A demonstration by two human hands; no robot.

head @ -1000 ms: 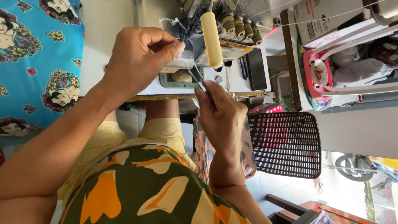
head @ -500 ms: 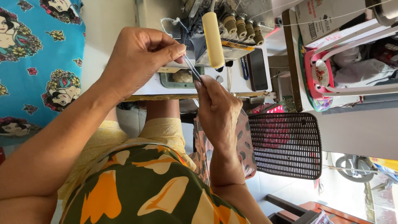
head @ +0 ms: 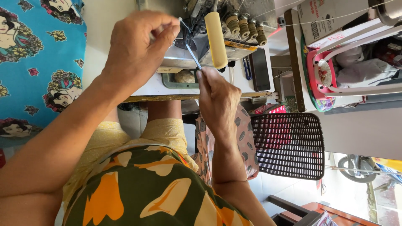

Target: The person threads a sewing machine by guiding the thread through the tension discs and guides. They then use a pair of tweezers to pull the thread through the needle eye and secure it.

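We count two hands: the left hand (head: 138, 46) and the right hand (head: 217, 98). Between them we see one pair of tweezers (head: 192, 56) and one sewing machine (head: 205, 29). On the machine we count four tension knobs (head: 247, 27) in a row, and one cream cylinder (head: 216, 39) standing out in front of them. On the table (head: 155, 88) we see one dark phone (head: 260, 69) and one pair of blue snips (head: 247, 69). Beside the table there is one black mesh basket (head: 289, 144), one pink basket (head: 347, 69) and one cardboard box (head: 331, 14). We count one blue printed cloth (head: 37, 62) at the other side.
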